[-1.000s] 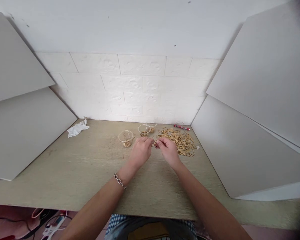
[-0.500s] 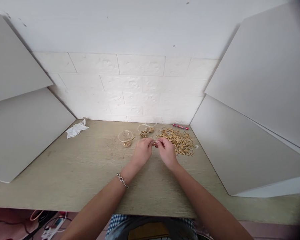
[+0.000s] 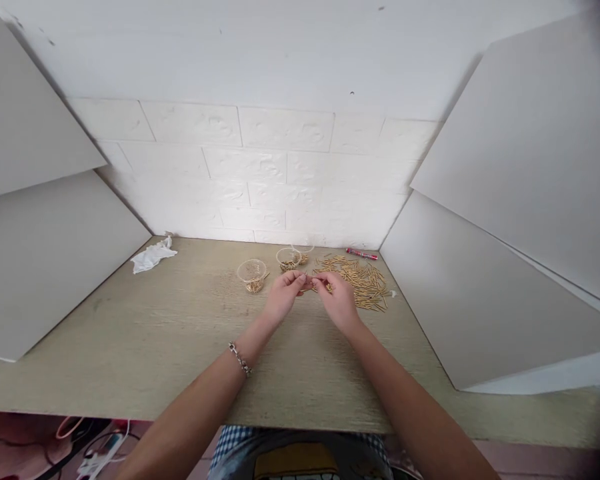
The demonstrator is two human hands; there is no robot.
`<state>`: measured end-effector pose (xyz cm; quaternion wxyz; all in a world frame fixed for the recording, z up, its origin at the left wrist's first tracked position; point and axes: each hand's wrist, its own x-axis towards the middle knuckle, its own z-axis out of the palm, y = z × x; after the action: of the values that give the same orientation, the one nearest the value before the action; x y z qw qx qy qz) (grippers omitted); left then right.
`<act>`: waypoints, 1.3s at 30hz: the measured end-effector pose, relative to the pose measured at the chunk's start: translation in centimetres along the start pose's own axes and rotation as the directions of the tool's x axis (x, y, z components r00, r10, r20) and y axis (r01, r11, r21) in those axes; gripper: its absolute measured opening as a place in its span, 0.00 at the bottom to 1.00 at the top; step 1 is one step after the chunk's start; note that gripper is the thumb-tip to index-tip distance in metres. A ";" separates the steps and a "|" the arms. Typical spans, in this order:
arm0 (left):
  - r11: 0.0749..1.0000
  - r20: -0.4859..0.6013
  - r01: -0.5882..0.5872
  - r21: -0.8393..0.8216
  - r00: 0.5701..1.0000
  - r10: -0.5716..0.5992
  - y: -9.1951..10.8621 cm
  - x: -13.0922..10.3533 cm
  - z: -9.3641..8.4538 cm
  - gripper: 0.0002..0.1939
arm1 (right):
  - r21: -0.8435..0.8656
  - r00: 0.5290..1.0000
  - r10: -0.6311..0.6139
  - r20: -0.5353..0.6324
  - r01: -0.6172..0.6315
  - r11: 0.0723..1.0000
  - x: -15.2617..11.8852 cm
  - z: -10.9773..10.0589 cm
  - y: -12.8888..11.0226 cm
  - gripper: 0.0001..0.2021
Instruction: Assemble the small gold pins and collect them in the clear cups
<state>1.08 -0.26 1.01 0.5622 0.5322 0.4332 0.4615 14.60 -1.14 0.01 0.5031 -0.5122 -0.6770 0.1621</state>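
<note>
In the head view my left hand (image 3: pixel 284 293) and my right hand (image 3: pixel 338 300) meet above the table, fingertips pinched close together. A small gold-coloured piece (image 3: pixel 308 281) sits between them; its exact shape is too small to tell. To the right, partly behind my right hand, spreads a loose pile of thin gold-coloured rods (image 3: pixel 365 283). Beyond my left hand stands a clear plastic cup (image 3: pixel 288 256) with small gold-coloured parts inside. Another clear cup (image 3: pixel 251 271), also holding small gold parts, is farther left.
A third clear cup (image 3: pixel 305 247) stands behind, near the wall. A red tube-like stick (image 3: pixel 361 254) lies behind the rod pile. Crumpled white tissue (image 3: pixel 154 255) is at the table's back left. Grey-white panels (image 3: pixel 60 260) flank the wooden table (image 3: pixel 180 347). Cables (image 3: pixel 100 457) hang below left.
My fingertips have risen slightly and my right hand has turned, its fingers now shifted against the left ones. Both hands stay pinched together, and the view has shifted a little.
</note>
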 end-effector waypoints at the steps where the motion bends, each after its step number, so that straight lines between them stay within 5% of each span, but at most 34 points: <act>1: 1.000 0.005 -0.004 -0.009 1.000 0.004 0.0 -0.1 0.1 0.11 | -0.012 1.000 -0.012 -0.011 0.011 1.000 0.0 0.0 0.0 0.07; 7: 0.999 0.011 -0.042 0.022 0.999 0.042 -0.1 0.0 0.3 0.11 | -0.104 0.997 -0.005 -0.082 -0.003 0.995 0.0 0.1 0.3 0.07; 14: 0.990 -0.007 -0.101 0.095 0.995 0.102 -0.3 0.1 0.2 0.10 | -0.222 0.996 -0.092 -0.011 0.088 0.971 -0.2 0.2 0.3 0.11; 30: 0.799 0.041 -0.263 0.540 0.957 0.288 0.6 -0.3 -0.3 0.10 | -0.082 1.000 0.003 0.002 -0.003 0.997 0.1 -0.6 -0.7 0.11; 39: 0.696 0.076 -0.313 0.646 0.934 0.350 0.4 -0.2 -0.5 0.10 | 0.074 0.995 0.099 0.029 -0.101 0.992 0.0 -0.3 -0.5 0.08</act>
<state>0.51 -0.36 1.42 0.2389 0.7502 0.4774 0.3902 14.60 -1.38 0.50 0.5047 -0.5240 -0.6501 0.2193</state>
